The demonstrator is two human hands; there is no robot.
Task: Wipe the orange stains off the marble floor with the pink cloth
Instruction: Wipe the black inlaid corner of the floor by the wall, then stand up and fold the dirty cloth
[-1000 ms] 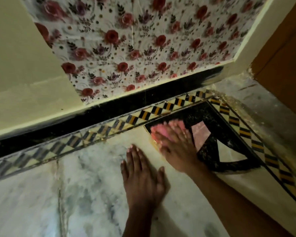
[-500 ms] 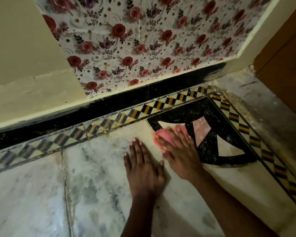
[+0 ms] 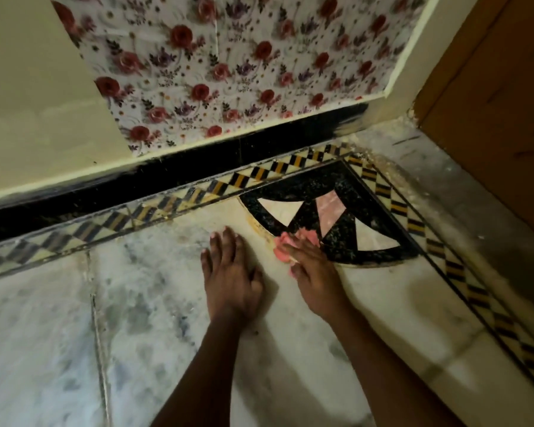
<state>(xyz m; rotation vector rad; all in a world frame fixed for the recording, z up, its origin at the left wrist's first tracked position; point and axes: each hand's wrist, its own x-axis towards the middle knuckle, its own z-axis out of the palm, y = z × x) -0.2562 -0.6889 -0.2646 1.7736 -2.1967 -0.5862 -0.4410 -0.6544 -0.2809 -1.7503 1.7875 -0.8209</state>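
My right hand (image 3: 316,277) presses the crumpled pink cloth (image 3: 285,246) flat against the marble floor (image 3: 154,303), at the near curved edge of a black inlay corner (image 3: 339,192). Only the cloth's far part shows past my fingers. An orange-yellow stain (image 3: 257,227) runs along the inlay's curved left edge, just beyond the cloth. My left hand (image 3: 230,277) lies flat on the pale marble beside the right one, fingers spread, holding nothing.
A striped black-and-yellow border (image 3: 173,200) frames the floor on the far and right sides. Behind it a black skirting (image 3: 198,166) runs under a rose-patterned wall panel (image 3: 228,66). A brown wooden door (image 3: 500,97) stands at the right, with dusty grit (image 3: 392,167) in the corner.
My right hand has dragged the pink cloth toward me, off the black inlay to its near edge, uncovering the white triangle. The left hand has stayed planted. The view shifted.
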